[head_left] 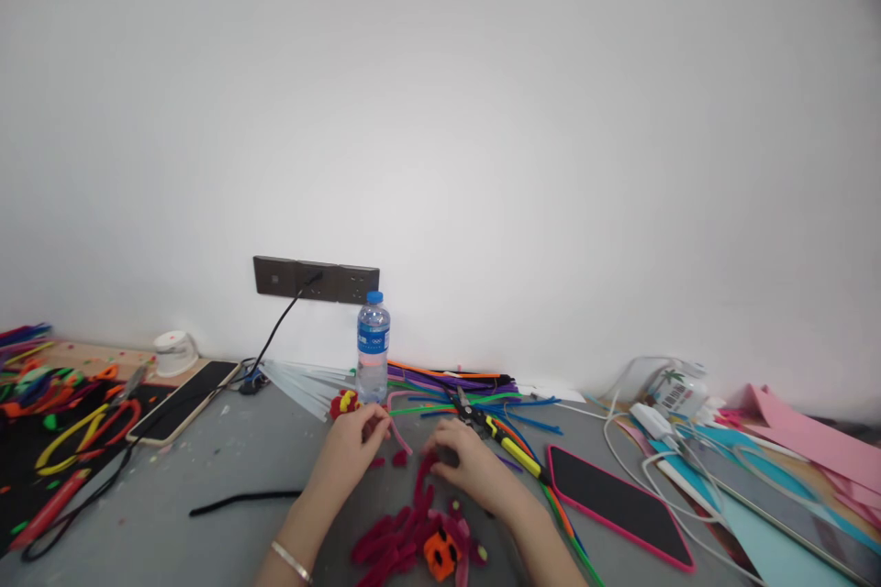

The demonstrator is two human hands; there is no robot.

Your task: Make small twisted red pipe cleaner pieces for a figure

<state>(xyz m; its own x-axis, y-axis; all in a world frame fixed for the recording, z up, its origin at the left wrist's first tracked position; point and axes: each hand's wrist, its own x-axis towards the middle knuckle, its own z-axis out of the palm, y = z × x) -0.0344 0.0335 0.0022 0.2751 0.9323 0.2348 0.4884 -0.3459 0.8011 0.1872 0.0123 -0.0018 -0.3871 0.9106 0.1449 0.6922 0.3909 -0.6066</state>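
My left hand (352,442) is closed in a pinch, its fingertips at a thin pink pipe cleaner (399,437) that bends down toward the right. My right hand (466,466) curls its thumb and fingers around the upper end of a magenta pipe cleaner (420,480). That strand rises from a fuzzy magenta craft figure (389,539) lying below, between my forearms. The figure has an orange piece with dark spots (440,554) on it. Small magenta bits (400,459) lie between my hands. Behind my left hand sits a red and yellow fuzzy piece (344,404).
A water bottle (373,348) stands by the wall. Yellow-and-black pliers (509,443) lie over loose pipe cleaners (543,422). A pink-edged phone (619,506) is at right, near white cables (609,431). Another phone (185,404) and a black pipe cleaner (240,500) lie left.
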